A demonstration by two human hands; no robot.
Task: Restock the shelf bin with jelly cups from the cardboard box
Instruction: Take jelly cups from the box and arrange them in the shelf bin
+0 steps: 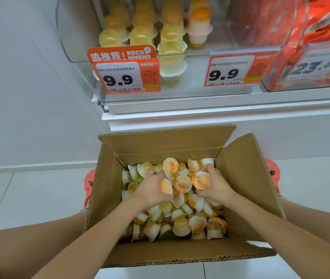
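Both hands dig into the jelly cups

Left hand (152,187) and right hand (213,183) each clutch jelly cups (182,184) mid-heap in the open cardboard box (240,178) on the floor, below the clear shelf bin (75,55)

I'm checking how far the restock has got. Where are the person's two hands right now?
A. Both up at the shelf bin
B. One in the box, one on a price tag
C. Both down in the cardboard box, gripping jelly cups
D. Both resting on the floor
C: the left hand and right hand are both inside the cardboard box, fingers curled round jelly cups.
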